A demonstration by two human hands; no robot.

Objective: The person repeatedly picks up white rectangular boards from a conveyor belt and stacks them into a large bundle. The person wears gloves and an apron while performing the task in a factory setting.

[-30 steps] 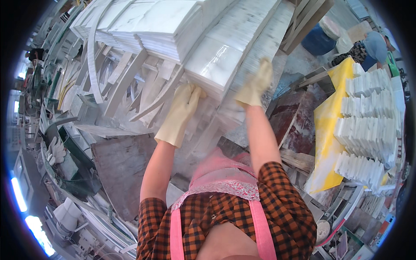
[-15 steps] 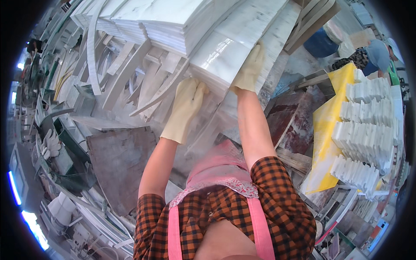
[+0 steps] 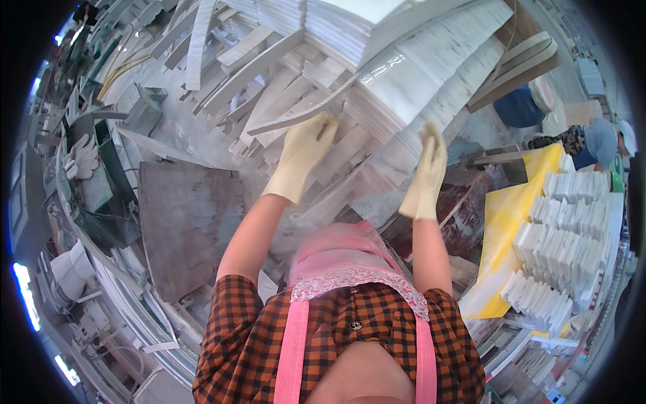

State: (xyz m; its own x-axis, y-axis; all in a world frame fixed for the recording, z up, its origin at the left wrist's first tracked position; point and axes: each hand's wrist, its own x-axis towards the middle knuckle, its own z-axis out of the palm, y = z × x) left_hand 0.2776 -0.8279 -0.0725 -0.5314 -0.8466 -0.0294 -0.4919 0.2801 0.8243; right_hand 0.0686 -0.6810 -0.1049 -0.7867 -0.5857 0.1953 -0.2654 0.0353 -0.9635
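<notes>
A stack of white marble-like slabs (image 3: 397, 81) with grey veining stands ahead of me, its front corner pointing at my body. My left hand (image 3: 303, 151), in a cream rubber glove, is just left of that corner, by a curved pale strip (image 3: 303, 111). Its fingers are loosely bent, with nothing visible in them. My right hand (image 3: 426, 168), gloved alike, is held edge-up close to the stack's right side. Its fingers are stretched out and it holds nothing. Whether either hand touches the slabs is hard to tell.
Pale offcut strips (image 3: 249, 74) lie jumbled left of the stack. A brown board (image 3: 188, 229) leans at left. To the right, stacked white pieces (image 3: 558, 229) stand beside a yellow sheet (image 3: 505, 236). A blue barrel (image 3: 519, 108) and a bent-over person (image 3: 599, 141) are beyond.
Both hands have come away from the slab stack, the right one moving off its top toward me and right. The view has shifted, so the stack sits farther right.
</notes>
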